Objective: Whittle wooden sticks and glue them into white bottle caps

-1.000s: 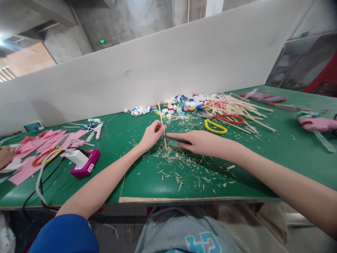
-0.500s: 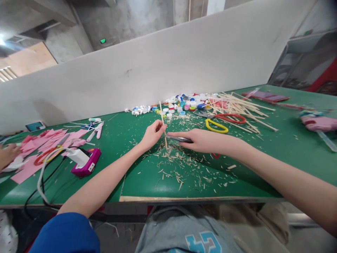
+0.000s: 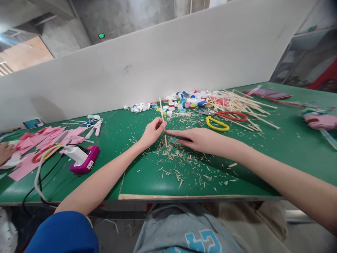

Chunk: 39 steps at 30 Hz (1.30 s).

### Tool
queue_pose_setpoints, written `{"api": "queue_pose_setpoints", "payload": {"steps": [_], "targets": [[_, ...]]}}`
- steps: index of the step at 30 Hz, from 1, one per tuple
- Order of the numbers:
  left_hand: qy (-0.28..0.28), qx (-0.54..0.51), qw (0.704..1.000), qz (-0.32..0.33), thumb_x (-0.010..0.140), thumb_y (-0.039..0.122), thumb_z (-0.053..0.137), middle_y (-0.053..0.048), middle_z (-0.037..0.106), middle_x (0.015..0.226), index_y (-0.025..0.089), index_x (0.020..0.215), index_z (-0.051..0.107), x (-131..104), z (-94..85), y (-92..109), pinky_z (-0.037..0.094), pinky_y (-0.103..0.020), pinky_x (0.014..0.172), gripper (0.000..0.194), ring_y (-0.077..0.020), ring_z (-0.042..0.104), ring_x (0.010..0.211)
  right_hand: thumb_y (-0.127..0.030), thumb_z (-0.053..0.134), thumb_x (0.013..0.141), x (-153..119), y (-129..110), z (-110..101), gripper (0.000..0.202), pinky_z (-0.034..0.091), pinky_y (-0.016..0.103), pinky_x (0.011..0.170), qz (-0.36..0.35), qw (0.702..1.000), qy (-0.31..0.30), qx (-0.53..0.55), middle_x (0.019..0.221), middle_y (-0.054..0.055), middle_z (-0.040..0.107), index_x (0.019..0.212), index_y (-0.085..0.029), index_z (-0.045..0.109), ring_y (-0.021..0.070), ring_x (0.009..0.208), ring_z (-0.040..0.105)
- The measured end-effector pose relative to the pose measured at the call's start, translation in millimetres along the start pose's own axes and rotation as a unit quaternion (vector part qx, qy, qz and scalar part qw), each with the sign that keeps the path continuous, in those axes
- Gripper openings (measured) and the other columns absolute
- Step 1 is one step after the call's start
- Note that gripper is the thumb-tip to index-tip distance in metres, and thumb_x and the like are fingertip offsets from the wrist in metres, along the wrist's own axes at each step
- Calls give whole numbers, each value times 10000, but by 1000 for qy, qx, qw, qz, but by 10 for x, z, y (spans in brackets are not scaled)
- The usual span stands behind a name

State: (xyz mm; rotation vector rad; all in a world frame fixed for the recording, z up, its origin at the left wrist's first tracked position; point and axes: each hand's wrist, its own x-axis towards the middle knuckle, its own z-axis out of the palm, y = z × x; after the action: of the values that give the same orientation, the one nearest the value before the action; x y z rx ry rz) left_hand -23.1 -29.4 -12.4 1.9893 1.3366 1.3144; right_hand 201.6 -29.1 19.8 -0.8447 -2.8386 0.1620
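My left hand (image 3: 154,131) is closed in a pinch around a thin wooden stick (image 3: 161,109), which stands nearly upright. The stick's lower end reaches down toward the shavings on the green table. My right hand (image 3: 196,138) is wrapped around a dark metal blade (image 3: 181,137), index finger stretched along its back. The blade's tip meets the stick just below my left fingers; its handle is hidden by my hand. Pale wood shavings (image 3: 181,165) are scattered beneath and in front of both hands.
Behind my hands lie colourful bottle caps (image 3: 183,102), a pile of wooden sticks (image 3: 244,107) and scissors with orange and yellow handles (image 3: 217,123). To the left are a purple power socket (image 3: 85,163) with cables, pink paper (image 3: 43,140), glue guns (image 3: 94,126) and another person's hand (image 3: 5,153).
The blade has tilted slightly and its face looks darker. Both hands keep their hold at nearly the same place on the stick. The whole view has shifted a little.
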Motion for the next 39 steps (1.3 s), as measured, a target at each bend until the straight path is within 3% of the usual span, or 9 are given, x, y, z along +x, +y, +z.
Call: {"api": "queue_pose_setpoints", "payload": {"steps": [4,9,13,16,20,24,30,36,39], "targets": [[-1,1,1000,1,928,348,484,52,367,628,196,721,393,4,3,5,303,-247,575,272,-88,341,578,-453,312,968,19,6,8,536,400,276,636,7,1000,15,0,1032,53,699,1498,-375,337,155,688,576],[-6,4,1000,3,931,350,479,55,367,627,195,721,391,9,4,-5,301,-245,579,276,-86,338,574,-480,338,958,18,45,-59,571,391,265,608,21,998,-30,54,723,-12,651,1510,-335,324,118,516,471],[-17,11,1000,10,923,359,494,55,374,632,189,715,396,6,1,-14,302,-237,586,286,-84,339,589,-493,354,948,10,65,-119,588,365,266,570,19,996,-48,76,686,-22,642,1508,-317,336,107,459,409],[-22,12,1000,13,928,362,490,51,394,636,186,718,407,2,4,-21,308,-235,584,286,-84,349,591,-511,371,937,-13,23,-132,582,372,266,563,13,994,-75,80,783,1,685,1493,-340,363,116,497,460],[-21,-2,1000,14,950,381,450,48,406,638,193,754,412,-6,13,-36,322,-232,566,273,-83,363,574,-459,418,926,-55,-86,-111,500,419,262,634,-29,991,-110,75,1069,23,700,1424,-424,450,156,743,615],[-14,-13,1000,14,954,390,447,48,398,629,196,763,410,-11,14,-42,323,-231,555,274,-82,361,562,-460,385,945,-56,-113,-73,510,418,258,618,-16,994,-92,60,1017,16,712,1454,-433,396,150,704,612],[-8,-25,1000,15,949,365,462,49,384,622,194,753,417,-7,7,-24,318,-233,557,263,-84,362,569,-440,323,969,-3,-23,-2,536,410,271,627,2,1000,21,5,965,47,708,1501,-371,332,149,658,580],[-10,-35,999,16,947,356,461,49,395,617,194,746,419,-2,5,-28,318,-238,552,262,-84,356,561,-463,339,960,11,17,-50,564,415,267,604,21,998,-23,45,804,-4,700,1512,-348,315,115,520,502],[-9,-38,999,16,948,356,463,49,403,617,196,747,415,-3,8,-30,325,-238,549,261,-82,360,555,-446,372,950,-7,-29,-81,552,419,266,611,1,996,-60,68,897,-2,721,1496,-374,341,119,563,539]]}}
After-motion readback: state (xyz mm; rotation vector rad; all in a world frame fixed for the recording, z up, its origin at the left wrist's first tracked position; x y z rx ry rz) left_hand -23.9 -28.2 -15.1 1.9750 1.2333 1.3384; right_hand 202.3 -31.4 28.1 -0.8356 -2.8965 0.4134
